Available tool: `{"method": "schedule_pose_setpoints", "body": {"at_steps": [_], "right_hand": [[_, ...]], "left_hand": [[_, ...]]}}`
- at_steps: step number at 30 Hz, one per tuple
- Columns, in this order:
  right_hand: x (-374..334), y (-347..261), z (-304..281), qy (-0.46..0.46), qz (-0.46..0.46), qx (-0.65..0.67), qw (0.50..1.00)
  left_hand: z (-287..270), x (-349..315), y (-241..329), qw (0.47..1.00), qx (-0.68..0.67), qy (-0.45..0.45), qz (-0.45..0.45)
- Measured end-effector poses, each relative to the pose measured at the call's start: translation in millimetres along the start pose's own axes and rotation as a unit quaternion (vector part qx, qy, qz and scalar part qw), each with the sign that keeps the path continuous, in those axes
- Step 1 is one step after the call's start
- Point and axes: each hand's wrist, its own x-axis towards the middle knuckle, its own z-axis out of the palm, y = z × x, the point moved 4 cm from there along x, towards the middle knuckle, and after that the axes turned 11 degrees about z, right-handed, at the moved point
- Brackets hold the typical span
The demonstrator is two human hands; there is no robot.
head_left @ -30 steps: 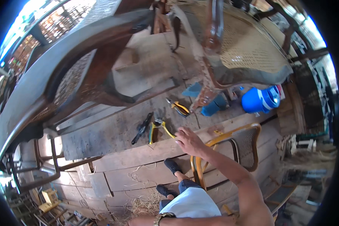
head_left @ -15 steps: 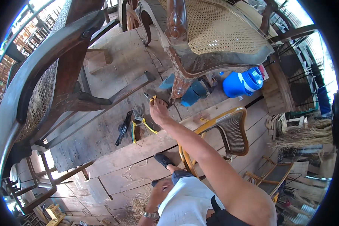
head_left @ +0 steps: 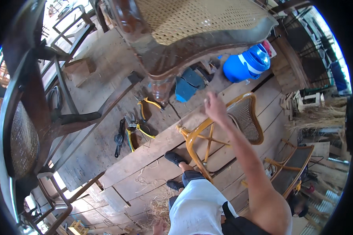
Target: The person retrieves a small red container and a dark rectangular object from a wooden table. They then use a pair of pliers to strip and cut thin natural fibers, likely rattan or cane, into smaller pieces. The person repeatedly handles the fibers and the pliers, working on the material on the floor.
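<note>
Blue block (head_left: 185,93) on table (head_left: 80,164), beside chair leg (head_left: 160,89); right hand (head_left: 215,107) near it, left hand (head_left: 159,227) low in view, both grips too unclear to tell. Careless swing might snag yellow-framed chair (head_left: 248,119), tipping it.

L fisheye head cam looks down at workbench (head_left: 91,152).

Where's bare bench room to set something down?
Bare bench lies left of the black tool, this side of the dark rail, and between that rail and the wooden block. Crowded: around the yellow-handled pliers and snips, and by the carved leg, where blue pieces sit.
</note>
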Motion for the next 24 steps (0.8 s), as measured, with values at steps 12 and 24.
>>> {"method": "schedule_pose_setpoints", "body": {"at_steps": [12, 24], "right_hand": [[116, 49, 46, 0.061, 0.033, -0.161, 0.984], [79, 57, -14, 0.133, 0.047, -0.012, 0.990]], "left_hand": [[-14, 33, 65, 0.996, -0.023, 0.040, 0.072], [36, 52, 90, 0.993, -0.018, -0.024, 0.110]]}}
